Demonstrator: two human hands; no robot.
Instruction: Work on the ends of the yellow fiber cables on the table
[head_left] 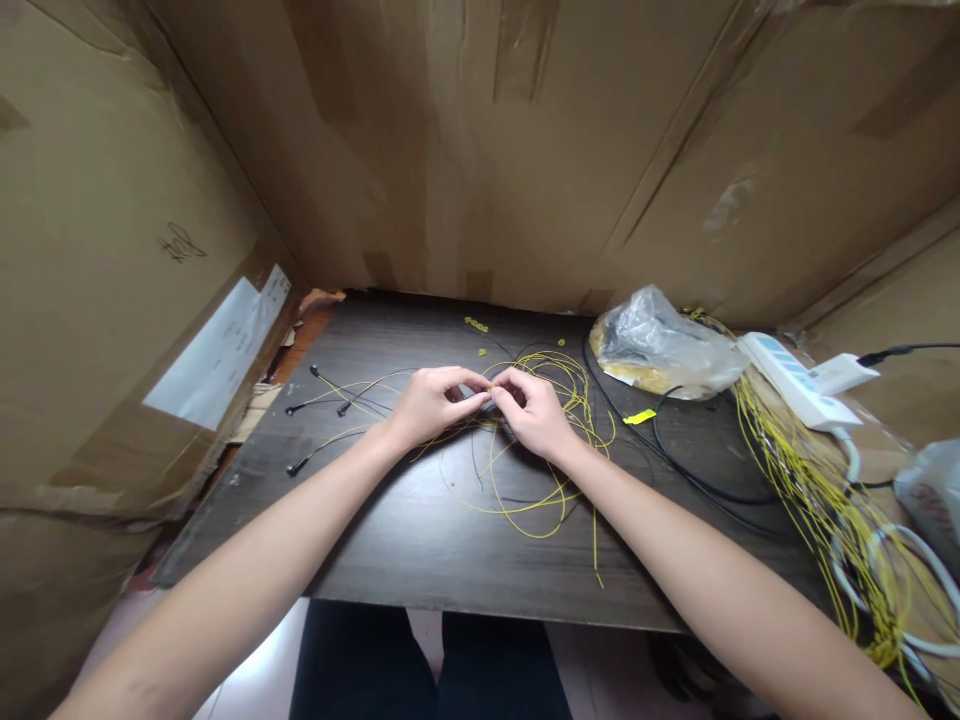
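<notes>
We're pinching a tiny yellowish piece (491, 389), left hand (436, 402) and right hand (534, 408) meeting fingertip to fingertip over the yellow wires (576, 385); we're judging it partway: four black connectors (298, 466) already sitting on lead ends, small yellow bits (475, 325) lying loose beyond, this piece's finish we aren't seeing

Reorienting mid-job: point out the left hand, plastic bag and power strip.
Left hand (430, 405): head view, back of hand.
Plastic bag (667, 345): head view, its middle.
Power strip (790, 381): head view, its white body.
</notes>
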